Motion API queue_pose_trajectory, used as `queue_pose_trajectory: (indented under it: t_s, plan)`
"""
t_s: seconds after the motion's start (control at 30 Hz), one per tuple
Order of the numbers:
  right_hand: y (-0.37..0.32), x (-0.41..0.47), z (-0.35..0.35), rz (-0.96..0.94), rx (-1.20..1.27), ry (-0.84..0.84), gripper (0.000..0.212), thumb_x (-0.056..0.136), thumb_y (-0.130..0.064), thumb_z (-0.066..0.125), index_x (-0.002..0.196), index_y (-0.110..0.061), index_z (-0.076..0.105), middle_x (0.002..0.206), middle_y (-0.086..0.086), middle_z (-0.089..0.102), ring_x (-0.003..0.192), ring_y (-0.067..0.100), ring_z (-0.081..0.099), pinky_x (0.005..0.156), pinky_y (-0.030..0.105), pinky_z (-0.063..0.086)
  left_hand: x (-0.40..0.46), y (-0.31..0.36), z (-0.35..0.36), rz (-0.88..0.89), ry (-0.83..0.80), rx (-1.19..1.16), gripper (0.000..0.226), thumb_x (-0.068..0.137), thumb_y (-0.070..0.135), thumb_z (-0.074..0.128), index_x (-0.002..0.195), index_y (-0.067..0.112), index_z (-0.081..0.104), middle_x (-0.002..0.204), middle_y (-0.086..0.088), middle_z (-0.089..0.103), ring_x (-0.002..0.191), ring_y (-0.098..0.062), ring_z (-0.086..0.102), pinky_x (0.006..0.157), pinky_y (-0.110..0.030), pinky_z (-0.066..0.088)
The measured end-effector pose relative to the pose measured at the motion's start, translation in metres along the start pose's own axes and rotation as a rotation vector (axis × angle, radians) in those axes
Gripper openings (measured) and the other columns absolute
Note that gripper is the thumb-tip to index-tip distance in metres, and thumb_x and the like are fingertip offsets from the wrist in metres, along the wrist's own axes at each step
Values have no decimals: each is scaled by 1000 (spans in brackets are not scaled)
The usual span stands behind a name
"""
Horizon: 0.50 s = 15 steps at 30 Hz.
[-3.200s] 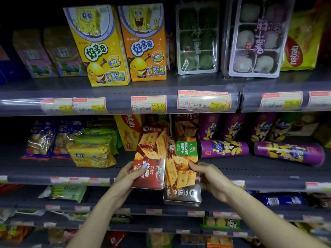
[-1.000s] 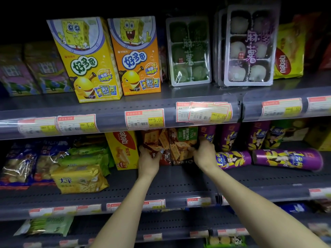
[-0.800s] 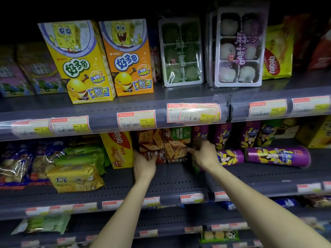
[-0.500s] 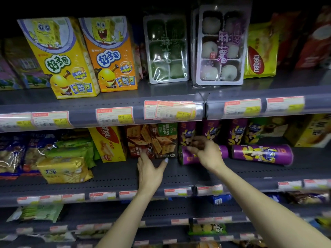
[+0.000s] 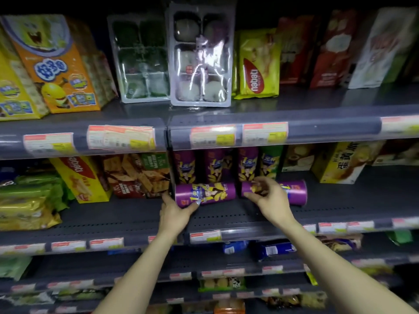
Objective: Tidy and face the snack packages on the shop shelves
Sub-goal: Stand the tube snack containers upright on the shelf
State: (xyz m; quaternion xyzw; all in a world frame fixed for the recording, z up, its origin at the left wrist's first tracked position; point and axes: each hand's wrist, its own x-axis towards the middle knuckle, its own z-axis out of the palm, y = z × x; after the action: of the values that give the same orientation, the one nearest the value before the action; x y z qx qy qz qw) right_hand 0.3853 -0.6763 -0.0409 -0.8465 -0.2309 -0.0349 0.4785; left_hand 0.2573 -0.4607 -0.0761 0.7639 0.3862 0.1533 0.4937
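Two purple snack cans lie on their sides on the middle shelf (image 5: pixel 249 214). My left hand (image 5: pixel 175 213) is at the left can (image 5: pixel 210 193); forefinger beside its left end, thumb against its front, fingers apart. My right hand (image 5: pixel 268 197) curls over the left part of the right can (image 5: pixel 294 192), fingers above and thumb below. Behind them stand upright purple cans (image 5: pixel 217 165) in a row. Left of the cans the two cracker boxes (image 5: pixel 138 175) stand upright, faces forward.
A yellow wafer box (image 5: pixel 82 177) and green and yellow bags (image 5: pixel 29 200) fill the shelf's left. Yellow boxes (image 5: pixel 340 162) stand at right. The upper shelf holds cartoon boxes (image 5: pixel 56 66), mochi trays (image 5: pixel 200 57) and a wafer bag (image 5: pixel 258 64). Price labels line the shelf rails (image 5: pixel 213 137).
Both hands left the cracker boxes, which now stand on the shelf, and moved right to the lying purple cans. The view swung right and the image is blurred.
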Motion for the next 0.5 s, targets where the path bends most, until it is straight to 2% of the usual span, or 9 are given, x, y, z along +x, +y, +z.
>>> queue_pose_trajectory:
  t_s: [0.13, 0.17, 0.23, 0.3, 0.37, 0.5]
  plan:
    - [27, 3, -26, -109, -211, 41, 52, 69, -31, 82, 112, -12, 63, 107, 9, 59, 104, 28, 50, 80, 30, 39, 2, 7, 13, -39, 19, -36, 110, 63, 56, 78, 145, 9, 20, 133, -12, 54, 121, -34, 51, 101, -47, 43]
    - [33, 4, -33, -128, -268, 62, 54, 67, -34, 83, 113, -13, 63, 109, 10, 59, 104, 30, 49, 83, 34, 41, 3, 8, 15, -44, 30, -43, 110, 63, 56, 79, 145, 9, 21, 133, -11, 55, 121, -33, 52, 101, -46, 44]
    - [44, 7, -44, -131, -375, 110, 62, 62, -38, 84, 116, -16, 62, 113, 13, 56, 106, 35, 48, 87, 43, 41, 5, 9, 18, -58, 52, -45, 124, 50, 70, 74, 145, 10, 22, 137, -11, 53, 123, -33, 51, 102, -46, 43]
    - [55, 9, -53, -62, -431, 132, 77, 58, -45, 85, 123, -16, 57, 122, 15, 52, 114, 37, 44, 90, 47, 39, 8, 6, 20, -71, 70, -41, 133, 37, 79, 67, 145, 14, 25, 137, -10, 53, 124, -34, 50, 103, -47, 43]
    - [66, 11, -60, 37, -436, 111, 93, 54, -51, 86, 132, -17, 48, 132, 16, 45, 122, 37, 38, 97, 49, 35, 12, 2, 20, -89, 87, -47, 132, 35, 81, 66, 144, 17, 28, 136, -9, 54, 126, -35, 48, 103, -50, 42]
    - [83, 15, -71, 143, -345, 1, 112, 51, -45, 89, 143, -18, 32, 141, 13, 40, 130, 34, 33, 104, 49, 31, 15, 1, 21, -107, 114, -75, 128, 37, 80, 69, 143, 20, 30, 132, -6, 57, 126, -35, 47, 103, -50, 42]
